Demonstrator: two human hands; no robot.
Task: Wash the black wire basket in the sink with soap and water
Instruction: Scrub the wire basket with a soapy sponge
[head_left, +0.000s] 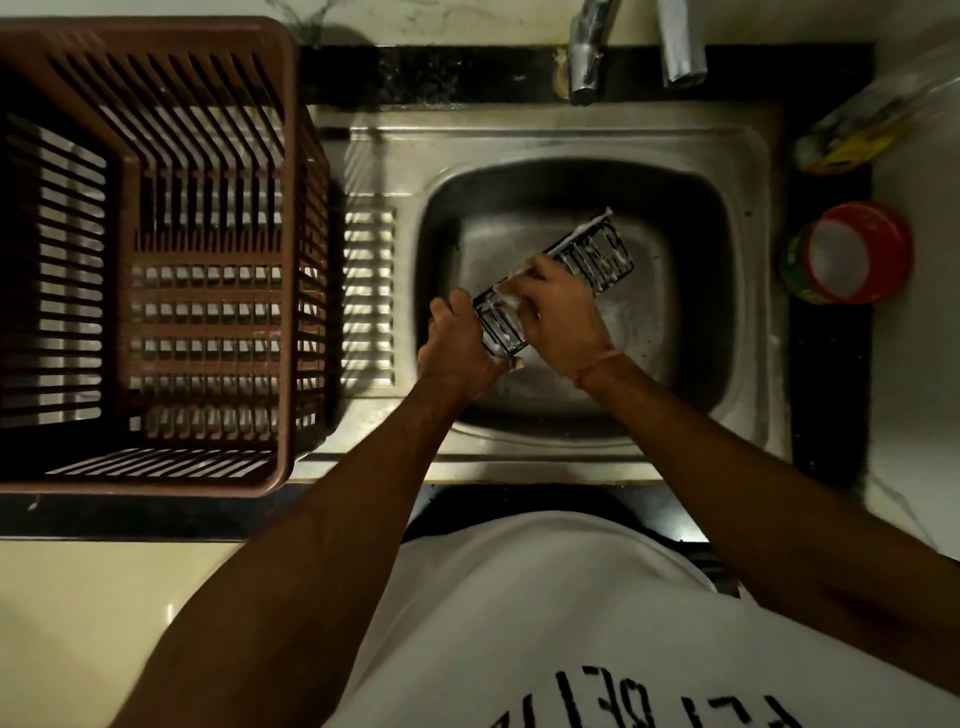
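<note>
A long black wire basket (597, 254), streaked with white soap foam, is held slantwise over the steel sink (748, 171) bowl. My left hand (457, 348) grips its near end from the left. Over the middle of the basket lies my right hand (558, 306), fingers curled and pressing a pale scrubber or foam against the wires; what exactly it holds is hard to tell. The far end of the basket points up and right, clear of both hands.
A large brown slatted plastic crate (156, 260) stands on the drainboard at left. Two taps (587, 57) sit behind the sink. On the right counter are a red-rimmed tub with white contents (847, 254) and a plastic packet (852, 135).
</note>
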